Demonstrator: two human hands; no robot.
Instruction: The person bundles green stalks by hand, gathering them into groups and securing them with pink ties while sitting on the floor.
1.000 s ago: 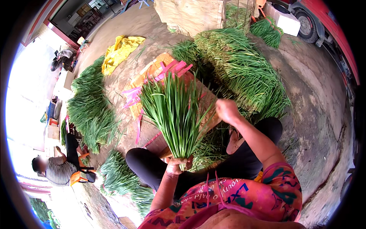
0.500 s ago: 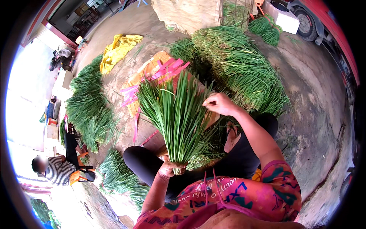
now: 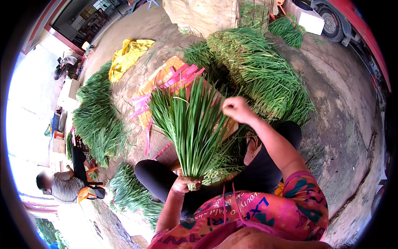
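Note:
My left hand (image 3: 186,183) is closed around the pale stem ends of a bunch of chives (image 3: 188,133), low in front of my lap. The long flat green leaves fan upward and away from me. Beside the right edge of the fan is my right hand (image 3: 237,109), its fingers curled together in a pinch and slightly blurred. Whether a thin leaf is caught between them is too small to tell. Loose green trimmings (image 3: 222,168) lie under the bunch by my lap. Beyond the leaf tips, pink ribbon strips (image 3: 182,76) rest on an orange sheet (image 3: 172,64).
A large heap of chives (image 3: 265,70) lies ahead on the right, with more piles (image 3: 97,116) to the left. A yellow sack (image 3: 130,58) lies on the floor. Far left, another person (image 3: 68,184) sits on an orange chair. A red vehicle's wheel (image 3: 331,25) stands far right.
My right hand has shifted slightly up and its fingers have curled in more. My left hand and the bunch stay about where they were. The seated person has moved a little.

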